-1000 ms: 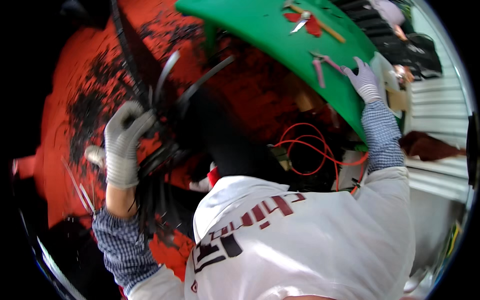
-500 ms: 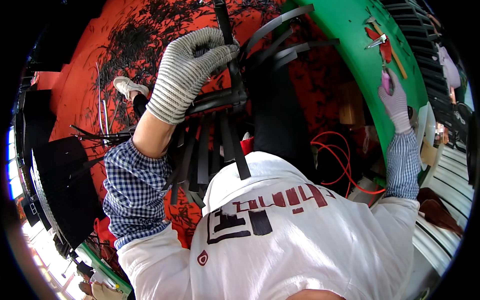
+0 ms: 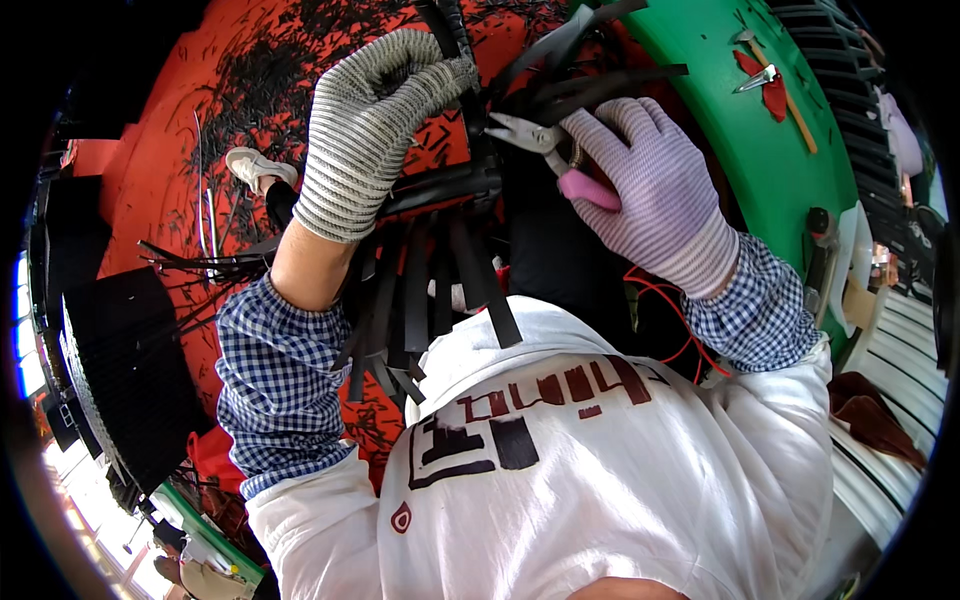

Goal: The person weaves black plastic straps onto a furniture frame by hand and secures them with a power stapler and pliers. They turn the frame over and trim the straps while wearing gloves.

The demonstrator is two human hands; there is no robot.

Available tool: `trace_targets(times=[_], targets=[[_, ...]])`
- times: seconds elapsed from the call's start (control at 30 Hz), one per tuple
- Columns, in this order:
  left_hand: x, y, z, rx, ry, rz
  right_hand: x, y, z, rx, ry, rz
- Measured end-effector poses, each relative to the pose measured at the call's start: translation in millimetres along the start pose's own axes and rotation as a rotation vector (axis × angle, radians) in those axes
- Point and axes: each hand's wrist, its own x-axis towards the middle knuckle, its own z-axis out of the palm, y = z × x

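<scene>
My left hand, in a grey striped glove, is closed around a bundle of flat black strips that fan out below and above it. In a pale lilac glove, my right hand holds pink-handled pliers, their metal jaws touching the top of the bundle. Both hands are raised close together in front of my white shirt.
A green table at the right carries a red-handled tool and a wooden stick. Black strip offcuts litter the red floor. A stack of black sheets lies at the left. Red wire sits under my right arm.
My right hand left the green table with the pink-handled pliers and came to the bundle. My left hand lifted the bundle higher and keeps its grip.
</scene>
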Motion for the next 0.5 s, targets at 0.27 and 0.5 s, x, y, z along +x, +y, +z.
trace_targets(times=[0.27, 0.5], targets=[[-2, -1, 5, -0.048, 0.018, 0.001, 6, 8, 11, 0.018, -0.053, -0.036], [2, -6, -2, 0.008, 0.006, -0.083, 8, 10, 18, 0.044, -0.035, -0.045]])
